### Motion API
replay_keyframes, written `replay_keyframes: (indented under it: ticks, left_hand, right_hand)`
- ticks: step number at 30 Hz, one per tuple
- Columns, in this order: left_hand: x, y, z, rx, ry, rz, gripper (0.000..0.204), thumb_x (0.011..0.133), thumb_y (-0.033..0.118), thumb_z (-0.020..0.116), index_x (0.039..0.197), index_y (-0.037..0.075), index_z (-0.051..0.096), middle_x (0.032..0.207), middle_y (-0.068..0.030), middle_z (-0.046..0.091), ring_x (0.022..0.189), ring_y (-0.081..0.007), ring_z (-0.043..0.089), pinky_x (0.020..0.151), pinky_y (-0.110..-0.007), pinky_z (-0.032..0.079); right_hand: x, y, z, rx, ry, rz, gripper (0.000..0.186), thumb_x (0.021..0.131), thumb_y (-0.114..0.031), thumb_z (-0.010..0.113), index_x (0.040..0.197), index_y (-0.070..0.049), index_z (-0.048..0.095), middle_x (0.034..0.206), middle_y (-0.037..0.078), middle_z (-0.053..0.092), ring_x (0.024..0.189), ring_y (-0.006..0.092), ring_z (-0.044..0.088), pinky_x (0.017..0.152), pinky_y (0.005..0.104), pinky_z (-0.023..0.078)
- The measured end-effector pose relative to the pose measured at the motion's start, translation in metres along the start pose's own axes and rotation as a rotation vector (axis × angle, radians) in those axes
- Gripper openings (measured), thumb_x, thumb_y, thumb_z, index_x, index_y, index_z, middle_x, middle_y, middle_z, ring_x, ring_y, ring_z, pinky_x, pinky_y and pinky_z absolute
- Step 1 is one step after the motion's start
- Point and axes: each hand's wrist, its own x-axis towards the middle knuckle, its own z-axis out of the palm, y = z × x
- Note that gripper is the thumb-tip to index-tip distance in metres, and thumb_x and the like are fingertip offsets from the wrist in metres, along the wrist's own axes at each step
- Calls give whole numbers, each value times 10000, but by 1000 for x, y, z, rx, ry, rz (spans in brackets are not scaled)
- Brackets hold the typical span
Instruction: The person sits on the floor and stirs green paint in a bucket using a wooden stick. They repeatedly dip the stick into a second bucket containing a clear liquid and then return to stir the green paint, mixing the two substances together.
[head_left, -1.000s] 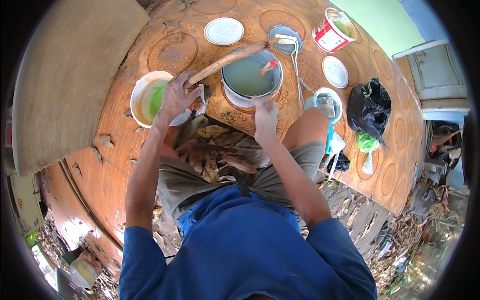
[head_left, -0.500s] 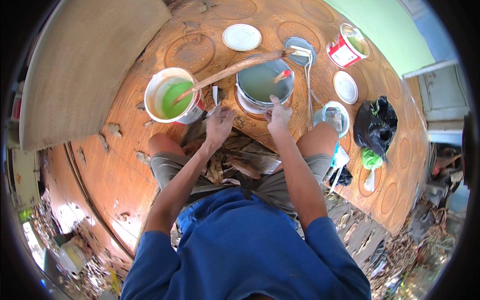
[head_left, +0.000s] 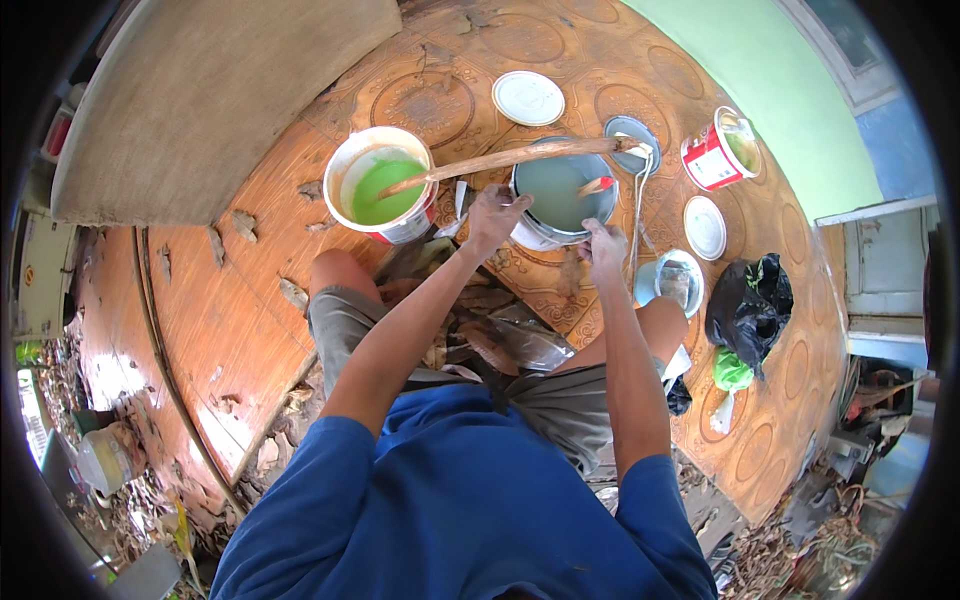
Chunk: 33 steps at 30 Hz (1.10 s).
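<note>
I am sitting on a patterned wooden floor with two paint buckets in front of my knees. My left hand is stretched forward with its fingers apart, at the left rim of the grey bucket of pale grey-green paint. My right hand is curled over that bucket's near right rim. A small red-handled brush stands in the grey bucket. A long wooden stick rests with one end in the white bucket of bright green paint and runs across the top of the grey bucket.
A red and white paint can stands at the far right by a green wall. Round lids lie about, with a small tub, a black bag and a green bag. A large grey slab lies to the left.
My left hand has left the white bucket and moved right to the grey bucket's rim. My right hand stays at the grey bucket. The stick still lies across both buckets.
</note>
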Motion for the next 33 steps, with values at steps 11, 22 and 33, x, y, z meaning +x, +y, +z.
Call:
replay_keyframes:
  ticks: [11, 22, 33]
  left_hand:
    - [-53, 40, -21, -737, -11, -284, 544, 773, 506, 667, 956, 19, 509, 877, -64, 587, 742, -150, 572, 632, -286, 478]
    - [22, 106, -95, -1697, 73, -382, 210, 918, 227, 544, 803, 54, 514, 669, -51, 551, 591, -155, 586, 629, -271, 577]
    - [105, 84, -290, -1976, 218, -368, 478, 879, 429, 529, 837, -48, 518, 695, -129, 609, 631, -222, 648, 577, -304, 583]
  right_hand:
    - [-6, 7, -5, 88, -141, 112, 394, 732, -309, 728, 924, -45, 508, 775, 49, 550, 620, 125, 553, 527, 261, 499]
    - [-14, 18, -6, 95, -138, 116, 500, 742, -465, 714, 942, -55, 508, 751, 24, 504, 633, 128, 537, 549, 270, 483]
    - [-11, 20, -4, -6, -66, 45, 499, 766, -411, 707, 994, -15, 506, 795, 67, 551, 635, 153, 575, 561, 290, 511]
